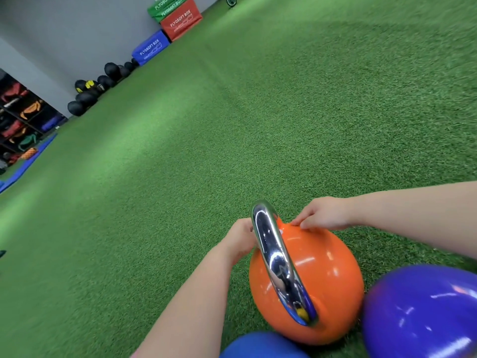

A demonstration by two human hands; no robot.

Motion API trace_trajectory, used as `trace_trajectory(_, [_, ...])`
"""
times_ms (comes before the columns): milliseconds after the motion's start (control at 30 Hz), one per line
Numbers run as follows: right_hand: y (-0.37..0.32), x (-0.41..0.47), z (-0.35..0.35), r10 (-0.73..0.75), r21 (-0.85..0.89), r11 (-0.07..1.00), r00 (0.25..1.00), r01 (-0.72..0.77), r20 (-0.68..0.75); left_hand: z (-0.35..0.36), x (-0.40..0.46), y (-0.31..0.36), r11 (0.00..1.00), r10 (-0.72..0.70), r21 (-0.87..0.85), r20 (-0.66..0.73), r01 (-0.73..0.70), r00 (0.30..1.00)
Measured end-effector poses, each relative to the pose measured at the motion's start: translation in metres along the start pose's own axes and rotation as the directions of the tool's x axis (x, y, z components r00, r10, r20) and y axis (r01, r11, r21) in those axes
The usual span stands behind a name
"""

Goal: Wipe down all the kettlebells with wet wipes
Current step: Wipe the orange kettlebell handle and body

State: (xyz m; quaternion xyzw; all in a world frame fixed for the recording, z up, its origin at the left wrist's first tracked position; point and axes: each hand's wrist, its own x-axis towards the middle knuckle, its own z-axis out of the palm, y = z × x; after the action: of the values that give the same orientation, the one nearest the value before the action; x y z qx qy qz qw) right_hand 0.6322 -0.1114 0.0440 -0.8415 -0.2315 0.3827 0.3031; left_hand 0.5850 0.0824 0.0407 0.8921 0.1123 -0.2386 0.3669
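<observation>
Orange is the colour that anchors everything for me: the orange kettlebell (309, 285) stands upright on the green turf (232, 125), its chrome handle (276, 257) arching over the top and running away from me. I take that kettlebell as my landmark. Touching its near right flank is a purple kettlebell (423, 313), and just in front of it, at the bottom edge, a blue kettlebell (260, 344) pokes into view.

My left hand (241, 240) sits against the far left side of the orange ball, beside the handle's far leg. Its fingers are curled, but the handle hides what they touch, so I cannot tell whether they clamp on anything. My right hand (325, 214) rests on the far right shoulder of the ball, fingertips pressed down with the fingers bent. I can see no wipe under either hand; if one is there, it is hidden.

I judge that I am on the wiping step for the orange one, working its far side. Next I would need to bring the cloth round the handle and the near face, then shift to the purple and blue neighbours.

Far beyond the kettlebell, along the wall, lie black medicine balls (87, 96) and stacked plyo boxes (178, 19).
</observation>
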Motion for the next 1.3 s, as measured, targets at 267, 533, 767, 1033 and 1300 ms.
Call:
trace_trajectory(267, [-0.008,0.000,-0.001,0.011,-0.066,0.998,1.000,-0.012,-0.012,-0.004,-0.012,0.011,0.993,0.118,0.061,-0.287,-0.104,0.951])
trace_trajectory(533, [-0.009,-0.003,-0.001,0.004,-0.053,0.999,0.999,-0.002,0.036,-0.024,-0.064,0.039,0.918,0.395,0.158,-0.322,-0.363,0.860])
trace_trajectory(767, [-0.017,-0.011,-0.001,-0.074,-0.086,0.994,0.994,0.067,-0.079,-0.021,-0.087,0.040,0.521,0.786,0.559,-0.018,-0.645,0.618])
trace_trajectory(1033, [-0.049,-0.024,-0.031,-0.240,0.301,0.853,0.832,0.427,-0.500,-0.010,-0.093,0.076,0.905,0.425,0.113,-0.205,-0.410,0.882])
trace_trajectory(1300, [-0.056,-0.040,-0.019,-0.512,-0.058,0.853,0.807,0.519,-0.296,0.009,-0.088,0.059,0.851,0.093,-0.341,-0.652,-0.400,0.753])
